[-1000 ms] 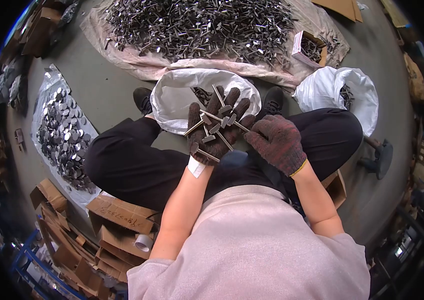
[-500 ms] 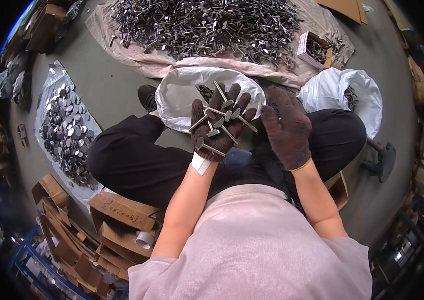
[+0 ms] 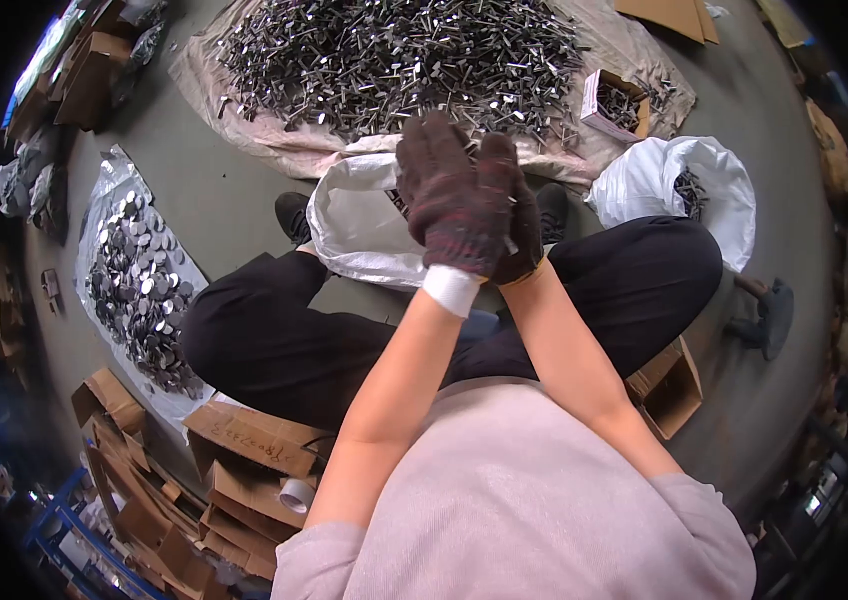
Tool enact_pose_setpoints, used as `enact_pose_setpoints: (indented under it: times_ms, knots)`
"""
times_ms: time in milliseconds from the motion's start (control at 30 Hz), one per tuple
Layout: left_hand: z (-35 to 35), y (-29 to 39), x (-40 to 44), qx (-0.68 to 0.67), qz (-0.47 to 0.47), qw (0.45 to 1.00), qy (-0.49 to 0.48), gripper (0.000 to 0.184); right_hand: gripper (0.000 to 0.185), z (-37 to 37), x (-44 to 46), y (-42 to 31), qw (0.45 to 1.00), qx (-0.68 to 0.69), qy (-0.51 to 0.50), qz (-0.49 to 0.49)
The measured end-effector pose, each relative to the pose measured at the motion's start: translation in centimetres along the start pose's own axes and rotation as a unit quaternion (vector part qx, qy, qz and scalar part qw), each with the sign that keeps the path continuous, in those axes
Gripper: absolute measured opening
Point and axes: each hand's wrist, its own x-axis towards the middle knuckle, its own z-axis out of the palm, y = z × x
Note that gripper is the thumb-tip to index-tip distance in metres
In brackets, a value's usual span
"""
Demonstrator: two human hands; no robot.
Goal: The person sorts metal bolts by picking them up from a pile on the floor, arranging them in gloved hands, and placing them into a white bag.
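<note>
My left hand (image 3: 456, 195), in a dark knitted glove with white tape at the wrist, is turned with its back up and its fingers together. Its palm is laid against my gloved right hand (image 3: 521, 225), which is mostly hidden beneath and beside it. Small metal bits of the T-bolts (image 3: 511, 243) show at the edge between the gloves; the rest of them is covered. Behind the hands, between my legs, an open white woven sack (image 3: 354, 250) has some metal pieces inside.
A large heap of T-bolts (image 3: 394, 60) lies on a cloth ahead. A small box of them (image 3: 616, 105) and a second white sack (image 3: 664, 185) are at the right. Flat metal discs (image 3: 144, 290) cover a plastic sheet at left. Cardboard boxes (image 3: 254, 440) stand near my left side.
My left hand, palm up with several T-bolts on it before, has turned over against my right hand. Both hands have come together, and the bolts are now mostly hidden between them.
</note>
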Motion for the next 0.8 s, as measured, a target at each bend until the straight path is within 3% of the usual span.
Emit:
enact_pose_setpoints:
  times_ms: [33, 133, 167, 200, 233, 267, 333, 400, 467, 500, 567, 600, 700, 733, 800]
  knots:
    - [0.7, 0.8, -0.3, 0.049, 0.025, 0.998, 0.024, 0.073, 0.065, -0.9, -0.5, -0.8, 1.0, 0.002, -0.016, -0.021]
    - [1.9, 1.0, -0.1, 0.021, 0.048, 0.999, -0.012, 0.064, 0.063, -5.1, -2.7, -4.3, 0.994, 0.01, -0.066, -0.09]
    - [2.3, -0.1, -0.4, 0.129, 0.116, 0.983, -0.06, 0.052, 0.063, -5.8, -3.3, -5.0, 0.99, 0.014, -0.083, -0.116]
    - [2.6, -1.4, -0.8, -0.263, 0.075, 0.961, -0.036, 0.043, 0.062, -6.6, -4.0, -5.6, 0.985, 0.02, -0.1, -0.141]
    - [3.6, -4.1, -1.8, -0.52, 0.001, 0.852, -0.062, 0.044, 0.062, -5.4, -4.0, -5.3, 0.985, 0.051, -0.072, -0.147]
    - [4.1, -6.4, -2.7, -0.732, -0.076, 0.673, -0.081, 0.047, 0.062, -5.6, -4.1, -5.3, 0.984, 0.052, -0.073, -0.153]
    - [-1.8, -4.0, -1.4, -0.477, -0.076, 0.875, 0.0, 0.043, 0.062, -5.8, -4.2, -5.3, 0.967, -0.098, 0.045, -0.233]
    - [-2.5, -6.1, -1.5, -0.475, -0.174, 0.863, -0.006, 0.05, 0.062, -5.9, -4.6, -5.6, 0.969, -0.103, 0.041, -0.222]
    - [-2.7, -7.2, -1.7, -0.502, -0.331, 0.798, -0.024, 0.054, 0.062, -6.0, -4.8, -5.8, 0.973, -0.117, 0.032, -0.195]
    - [-2.6, -8.1, -2.1, -0.5, -0.334, 0.798, -0.024, 0.054, 0.062, -6.1, -5.0, -5.8, 0.973, -0.115, 0.034, -0.196]
    - [-2.3, -9.2, -3.1, -0.603, -0.355, 0.709, -0.085, 0.057, 0.063, -5.9, -5.3, -5.7, 0.976, -0.109, 0.048, -0.182]
    - [-1.9, -9.6, -3.4, -0.603, -0.357, 0.709, -0.084, 0.057, 0.063, -5.8, -5.5, -5.8, 0.976, -0.109, 0.051, -0.181]
    - [-1.0, -9.8, -3.5, -0.676, -0.412, 0.585, -0.177, 0.056, 0.067, -4.5, -5.9, -5.2, 0.974, -0.114, 0.132, -0.147]
    - [-1.2, -9.1, -3.1, -0.676, -0.413, 0.585, -0.174, 0.056, 0.067, -4.8, -6.3, -5.3, 0.974, -0.114, 0.133, -0.144]
    - [-1.9, -6.8, -2.3, -0.663, -0.456, 0.524, -0.279, 0.053, 0.069, -5.8, -6.9, -5.5, 0.985, -0.074, 0.131, -0.087]
